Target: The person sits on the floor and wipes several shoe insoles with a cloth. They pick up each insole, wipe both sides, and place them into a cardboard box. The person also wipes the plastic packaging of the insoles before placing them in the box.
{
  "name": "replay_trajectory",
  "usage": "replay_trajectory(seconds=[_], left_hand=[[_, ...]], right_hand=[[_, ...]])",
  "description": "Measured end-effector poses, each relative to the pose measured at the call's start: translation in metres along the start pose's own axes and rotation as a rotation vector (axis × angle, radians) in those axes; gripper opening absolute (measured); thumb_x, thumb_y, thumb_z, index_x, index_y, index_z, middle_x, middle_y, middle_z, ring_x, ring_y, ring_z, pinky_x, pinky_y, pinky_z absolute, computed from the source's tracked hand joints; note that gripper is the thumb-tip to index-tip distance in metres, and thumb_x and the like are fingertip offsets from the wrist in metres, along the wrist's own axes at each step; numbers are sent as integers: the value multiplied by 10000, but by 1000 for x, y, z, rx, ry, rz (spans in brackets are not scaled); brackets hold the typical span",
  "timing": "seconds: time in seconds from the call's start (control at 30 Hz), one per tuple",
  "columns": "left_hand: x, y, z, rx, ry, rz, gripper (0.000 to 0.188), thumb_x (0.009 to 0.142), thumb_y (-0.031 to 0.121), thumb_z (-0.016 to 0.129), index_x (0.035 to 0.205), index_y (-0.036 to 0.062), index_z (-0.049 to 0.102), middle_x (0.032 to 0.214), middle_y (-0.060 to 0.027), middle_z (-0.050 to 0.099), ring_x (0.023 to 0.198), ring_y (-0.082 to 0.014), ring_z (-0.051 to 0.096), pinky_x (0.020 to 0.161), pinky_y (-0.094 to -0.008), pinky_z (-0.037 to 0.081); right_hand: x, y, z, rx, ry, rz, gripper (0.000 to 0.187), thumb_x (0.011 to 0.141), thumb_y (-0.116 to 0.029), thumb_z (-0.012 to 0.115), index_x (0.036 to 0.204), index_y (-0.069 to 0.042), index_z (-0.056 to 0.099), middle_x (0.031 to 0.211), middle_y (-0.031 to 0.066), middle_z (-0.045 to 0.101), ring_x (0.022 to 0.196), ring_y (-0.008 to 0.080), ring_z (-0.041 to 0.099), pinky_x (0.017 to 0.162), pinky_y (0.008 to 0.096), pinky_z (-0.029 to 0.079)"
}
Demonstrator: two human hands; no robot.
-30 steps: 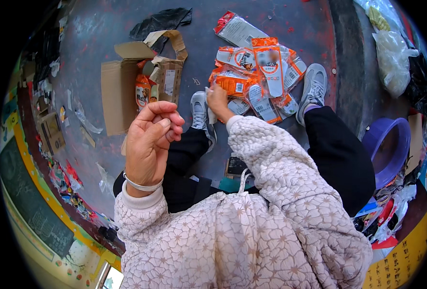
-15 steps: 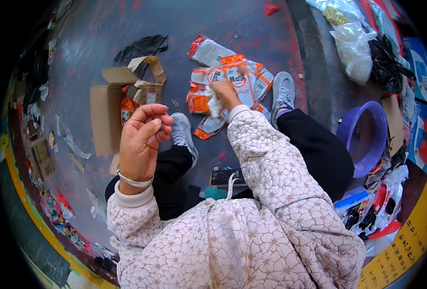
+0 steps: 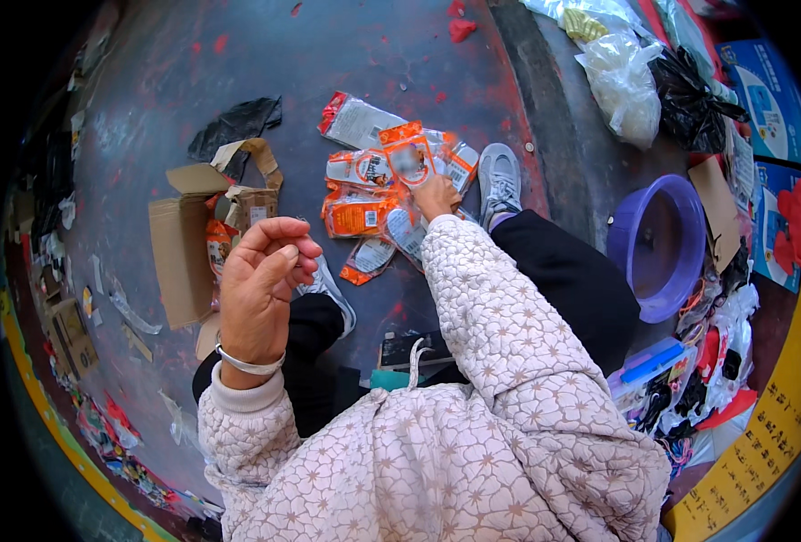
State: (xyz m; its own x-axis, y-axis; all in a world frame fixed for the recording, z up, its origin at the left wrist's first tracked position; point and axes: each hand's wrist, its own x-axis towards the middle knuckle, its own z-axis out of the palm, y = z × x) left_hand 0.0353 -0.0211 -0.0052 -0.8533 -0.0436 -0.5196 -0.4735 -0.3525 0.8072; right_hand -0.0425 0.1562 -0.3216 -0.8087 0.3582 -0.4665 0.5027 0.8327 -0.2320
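A loose heap of flat orange, white and clear plastic packets (image 3: 360,215) lies on the floor between my shoes. My right hand (image 3: 437,195) reaches into it, its fingers closed on the lower end of an orange-edged packet (image 3: 409,159) on top. The fingertips are partly hidden there. My left hand (image 3: 265,298) is raised on the near left, apart from the heap. Its fingers are curled with the thumb against them, and no object shows in them. A silver bangle (image 3: 249,363) circles that wrist.
An open cardboard box (image 3: 176,262) with orange packets inside stands left of the heap, a black plastic sheet (image 3: 233,126) behind it. On the right are a purple basin (image 3: 637,248), a clear bag (image 3: 622,86), a black bag (image 3: 689,99) and blue boxes (image 3: 775,217).
The crumpled white thing in my right hand is out of sight. That hand now lies on the top packet, which has tilted. My left hand keeps its curled shape. The view has shifted.
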Motion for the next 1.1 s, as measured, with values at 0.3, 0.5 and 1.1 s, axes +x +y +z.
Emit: replay_trajectory(seconds=[0.3, 0.5, 1.1], left_hand=[[-5, 8, -3, 42, -10, 65, 190, 844, 49, 455, 1020, -9, 501, 856, -62, 562, 738, -84, 530, 670, -191, 440], [-9, 12, -2, 56, -4, 115, 204, 835, 53, 446, 1020, -8, 507, 862, -66, 569, 743, -90, 537, 664, -198, 441], [16, 22, -14, -600, -298, 84, 358, 856, 297, 515, 1106, 46, 467, 1027, -89, 564, 946, -185, 547, 847, -335, 421]], right_hand=[[-5, 12, -36, -19, -73, 43, 248, 710, -217, 582, 867, -33, 642, 941, 159, 624, 888, 302, 608, 731, 395, 487], [1, 9, -62, -63, -49, -52, 290, 725, -219, 558, 921, -20, 632, 1031, 173, 596, 965, 318, 576, 797, 418, 455], [-133, -85, -315, 1122, -947, -537, 123, 795, -150, 577, 825, -33, 602, 732, 38, 601, 625, 113, 579, 560, 263, 481]])
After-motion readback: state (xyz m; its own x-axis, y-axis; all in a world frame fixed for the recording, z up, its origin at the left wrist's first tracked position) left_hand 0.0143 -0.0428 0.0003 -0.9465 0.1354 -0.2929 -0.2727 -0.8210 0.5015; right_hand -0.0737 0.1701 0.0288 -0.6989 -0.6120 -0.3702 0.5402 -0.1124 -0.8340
